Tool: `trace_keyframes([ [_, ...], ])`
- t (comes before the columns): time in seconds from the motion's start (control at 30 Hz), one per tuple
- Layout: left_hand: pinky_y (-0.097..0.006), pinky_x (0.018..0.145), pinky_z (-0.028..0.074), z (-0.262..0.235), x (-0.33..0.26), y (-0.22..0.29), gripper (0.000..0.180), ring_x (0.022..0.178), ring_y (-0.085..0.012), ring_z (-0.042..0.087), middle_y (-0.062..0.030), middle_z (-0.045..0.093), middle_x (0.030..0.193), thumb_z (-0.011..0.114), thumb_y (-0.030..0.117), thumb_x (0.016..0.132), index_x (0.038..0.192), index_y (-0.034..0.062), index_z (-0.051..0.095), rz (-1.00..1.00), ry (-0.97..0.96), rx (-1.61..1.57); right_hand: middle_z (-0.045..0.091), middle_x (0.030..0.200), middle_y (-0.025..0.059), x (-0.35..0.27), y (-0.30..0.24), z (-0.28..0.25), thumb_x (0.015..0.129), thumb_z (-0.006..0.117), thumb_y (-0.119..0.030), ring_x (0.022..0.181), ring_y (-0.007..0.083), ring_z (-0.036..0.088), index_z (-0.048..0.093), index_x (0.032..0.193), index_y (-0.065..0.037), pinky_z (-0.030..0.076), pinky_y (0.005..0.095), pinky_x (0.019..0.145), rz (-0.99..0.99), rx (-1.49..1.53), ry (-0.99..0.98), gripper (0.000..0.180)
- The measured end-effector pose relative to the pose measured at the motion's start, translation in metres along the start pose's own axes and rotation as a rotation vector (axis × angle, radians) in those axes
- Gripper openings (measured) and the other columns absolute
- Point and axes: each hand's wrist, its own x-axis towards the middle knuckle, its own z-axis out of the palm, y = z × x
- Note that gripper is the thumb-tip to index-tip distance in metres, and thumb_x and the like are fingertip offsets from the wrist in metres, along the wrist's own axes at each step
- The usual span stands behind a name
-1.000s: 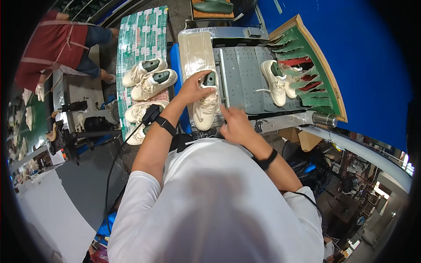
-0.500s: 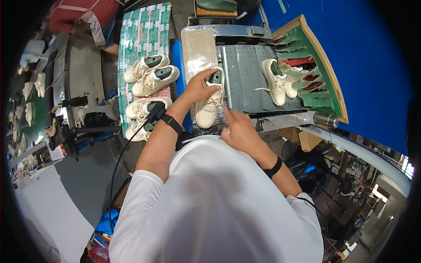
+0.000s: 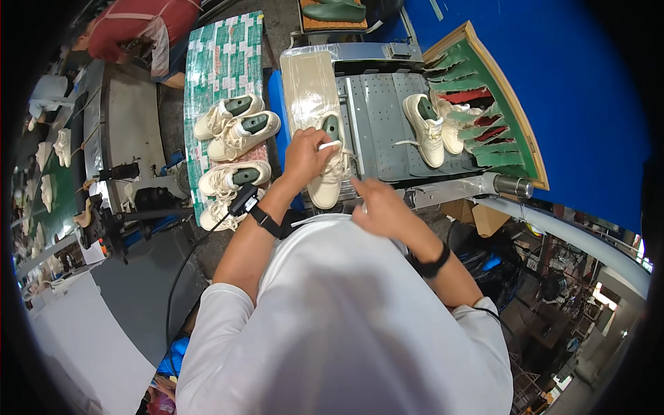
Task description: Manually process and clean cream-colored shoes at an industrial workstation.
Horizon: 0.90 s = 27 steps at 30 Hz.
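Note:
A cream lace-up sneaker [image 3: 324,191] with a dark green shoe last [image 3: 331,126] inside it lies toe toward me on the taped board. My left hand [image 3: 304,159] is closed on the sneaker's tongue [image 3: 332,145] and bends it up. Just right of the laces [image 3: 337,164] is my right hand [image 3: 384,209], its index finger reaching toward them. That hand is smeared by motion, and I cannot make out whether a lace is in its fingers.
Several similar sneakers [image 3: 238,137] sit on a green-and-white taped board [image 3: 223,59] at left. Right of the brown board [image 3: 308,83], a grey plated conveyor [image 3: 380,114] carries a pair of sneakers [image 3: 424,135] beside a torn green curtain [image 3: 508,114]. Another person [image 3: 142,31] bends at upper left.
My left hand has shifted from the sneaker's collar down to its tongue and now lifts it. My right hand has moved slightly down and right.

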Motion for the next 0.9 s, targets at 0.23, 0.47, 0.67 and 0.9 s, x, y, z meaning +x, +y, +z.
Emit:
trace_keyframes([
  [0.23, -0.043, 0.072, 0.052, -0.008, -0.014, -0.011, 0.029, 0.084, -0.0320, 0.067, -0.0117, 0.070, 0.088, 0.084, 0.032, 0.086, 0.095, 0.0072, 0.071, -0.188, -0.116, -0.096, 0.064, 0.101, 0.0216, -0.003, 0.004, 0.005, 0.084, 0.063, -0.013, 0.095, 0.0403, 0.064, 0.058, 0.143, 0.008, 0.052, 0.0468, 0.086, -0.002, 0.157, 0.062, 0.063],
  [0.47, -0.040, 0.072, 0.051, -0.013, -0.014, -0.013, 0.028, 0.081, -0.0303, 0.066, -0.0118, 0.068, 0.089, 0.083, 0.031, 0.088, 0.097, 0.0073, 0.070, -0.113, -0.184, -0.149, 0.064, 0.101, 0.0239, 0.024, 0.025, 0.011, 0.079, 0.065, -0.012, 0.094, 0.0411, 0.064, 0.061, 0.139, 0.007, 0.052, 0.0517, 0.085, -0.097, -0.103, 0.073, 0.063],
  [0.67, -0.033, 0.069, 0.047, -0.005, -0.021, -0.025, 0.029, 0.074, -0.0176, 0.057, -0.0063, 0.065, 0.084, 0.085, 0.026, 0.089, 0.098, 0.0041, 0.069, -0.119, -0.117, -0.240, 0.070, 0.105, 0.0277, -0.029, 0.021, -0.016, 0.081, 0.067, -0.017, 0.097, 0.0468, 0.068, 0.062, 0.140, 0.003, 0.053, 0.0549, 0.090, 0.056, 0.103, -0.220, 0.063],
  [0.9, -0.031, 0.067, 0.046, -0.009, -0.015, -0.016, 0.027, 0.074, -0.0132, 0.056, -0.0030, 0.063, 0.079, 0.086, 0.025, 0.089, 0.095, 0.0043, 0.069, -0.234, -0.216, -0.265, 0.069, 0.106, 0.0226, 0.018, 0.015, -0.006, 0.083, 0.065, -0.013, 0.099, 0.0434, 0.067, 0.062, 0.143, 0.001, 0.053, 0.0518, 0.093, 0.004, 0.344, -0.038, 0.062],
])
